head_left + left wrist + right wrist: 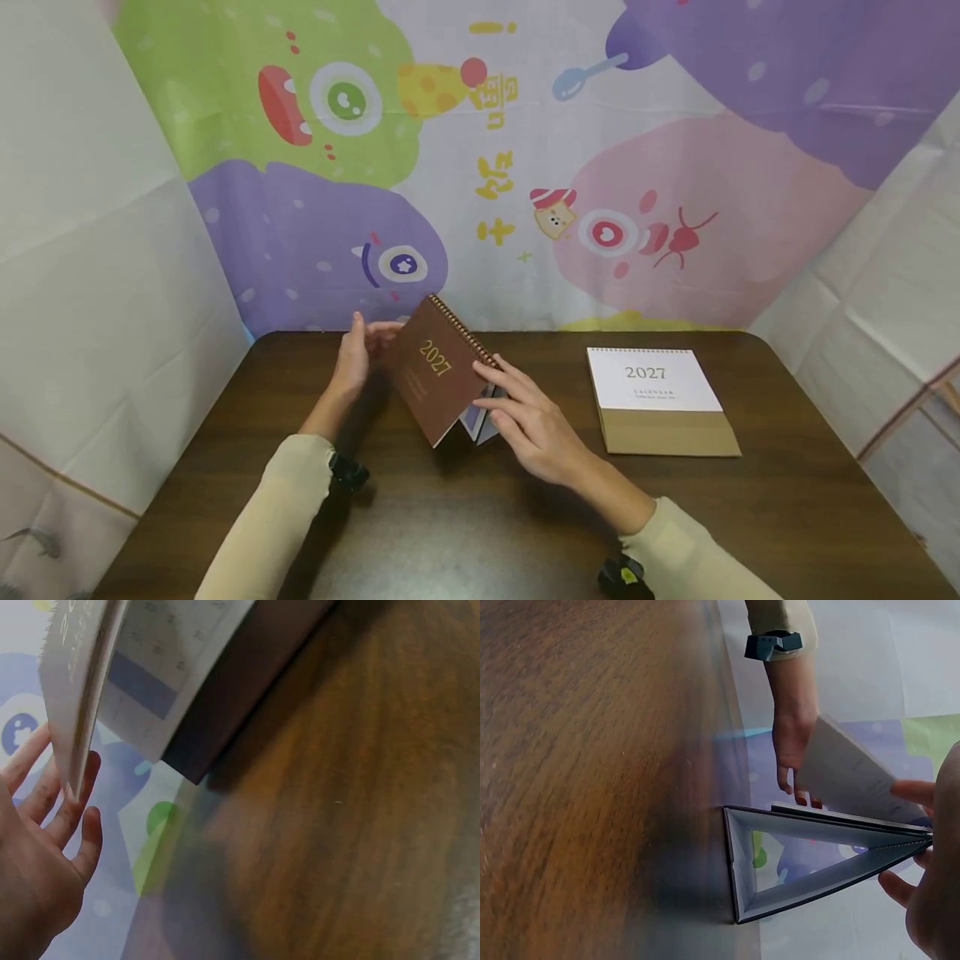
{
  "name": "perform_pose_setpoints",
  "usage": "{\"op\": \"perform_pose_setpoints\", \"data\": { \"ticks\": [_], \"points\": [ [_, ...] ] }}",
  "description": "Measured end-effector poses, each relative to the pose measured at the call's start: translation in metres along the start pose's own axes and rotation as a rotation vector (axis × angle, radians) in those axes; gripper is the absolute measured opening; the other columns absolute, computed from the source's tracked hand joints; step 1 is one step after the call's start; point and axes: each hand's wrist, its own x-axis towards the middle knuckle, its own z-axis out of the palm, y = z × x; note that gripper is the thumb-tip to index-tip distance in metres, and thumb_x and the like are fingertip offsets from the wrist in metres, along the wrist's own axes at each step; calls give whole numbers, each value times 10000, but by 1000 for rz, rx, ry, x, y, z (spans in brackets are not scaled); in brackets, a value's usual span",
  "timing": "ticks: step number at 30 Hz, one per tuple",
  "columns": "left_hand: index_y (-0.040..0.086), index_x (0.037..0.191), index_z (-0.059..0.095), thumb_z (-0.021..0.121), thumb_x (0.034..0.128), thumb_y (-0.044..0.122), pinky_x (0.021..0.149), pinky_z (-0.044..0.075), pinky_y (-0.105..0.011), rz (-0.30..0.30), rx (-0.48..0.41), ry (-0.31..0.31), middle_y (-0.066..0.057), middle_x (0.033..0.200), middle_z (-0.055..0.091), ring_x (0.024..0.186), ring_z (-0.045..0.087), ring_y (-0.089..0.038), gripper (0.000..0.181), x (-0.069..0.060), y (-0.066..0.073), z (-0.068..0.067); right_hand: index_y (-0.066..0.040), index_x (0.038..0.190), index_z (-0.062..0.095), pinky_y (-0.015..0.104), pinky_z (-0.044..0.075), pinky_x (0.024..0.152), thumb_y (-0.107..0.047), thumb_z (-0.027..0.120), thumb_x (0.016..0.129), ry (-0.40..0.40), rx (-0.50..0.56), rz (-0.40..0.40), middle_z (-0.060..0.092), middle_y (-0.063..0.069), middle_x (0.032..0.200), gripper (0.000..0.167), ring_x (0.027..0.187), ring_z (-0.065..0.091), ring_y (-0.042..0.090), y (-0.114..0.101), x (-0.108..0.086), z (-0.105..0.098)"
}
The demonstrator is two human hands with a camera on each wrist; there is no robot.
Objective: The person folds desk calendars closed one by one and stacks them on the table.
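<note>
A brown spiral-bound 2027 desk calendar (427, 375) is held tilted above the table, its cover raised from the pages beneath. At the calendar's left end, my left hand (351, 362) has its thumb pointing up and its fingers reaching behind the cover. In the left wrist view those fingers (49, 799) touch the edge of the lifted cover (71, 712). My right hand (542, 429) grips the right end by the coil, with fingers on both sides. The right wrist view looks through the hollow triangular stand (739, 900).
On the right of the dark wooden table (465, 533) stands a second desk calendar (660, 400), white with a tan base. A cartoon-printed cloth (480, 167) hangs behind the table, and pale cloth walls (90, 208) rise at the sides.
</note>
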Motion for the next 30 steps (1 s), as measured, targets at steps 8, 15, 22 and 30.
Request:
{"op": "perform_pose_setpoints", "data": {
  "ticks": [8, 15, 22, 30],
  "points": [
    [-65, 1438, 709, 79, 1250, 387, 915, 552, -329, -13, 203, -65, -320, 1283, 763, 1047, 739, -167, 798, -2, -7, 11, -87, 1261, 841, 604, 421, 1345, -38, 631, 1077, 16, 6, -4, 669, 119, 1635, 284, 1651, 459, 478, -1, -1, 0],
    [-43, 1481, 684, 86, 1252, 359, 962, 556, -422, -6, 229, -105, -343, 1431, 718, 1275, 703, -530, 756, 0, -10, 15, -95, 1251, 838, 592, 442, 1336, -30, 656, 1059, 32, 17, -20, 688, 138, 1611, 272, 1623, 487, 504, -1, -1, 1],
    [-21, 1514, 670, 69, 1249, 397, 995, 572, -469, -23, 245, -132, -320, 1475, 713, 1303, 714, -536, 779, 1, -6, 15, -106, 1244, 837, 564, 435, 1350, -18, 675, 1043, 59, 39, -36, 690, 154, 1603, 272, 1655, 477, 424, -2, 0, -1],
    [35, 1497, 705, 173, 1232, 530, 889, 581, -394, 64, 208, -124, -250, 1398, 779, 1199, 797, -385, 773, 8, -17, 9, -87, 1268, 815, 447, 408, 1382, 48, 697, 994, 158, 39, -106, 699, 222, 1553, 328, 1625, 514, 399, 2, 3, 0]
  ]
}}
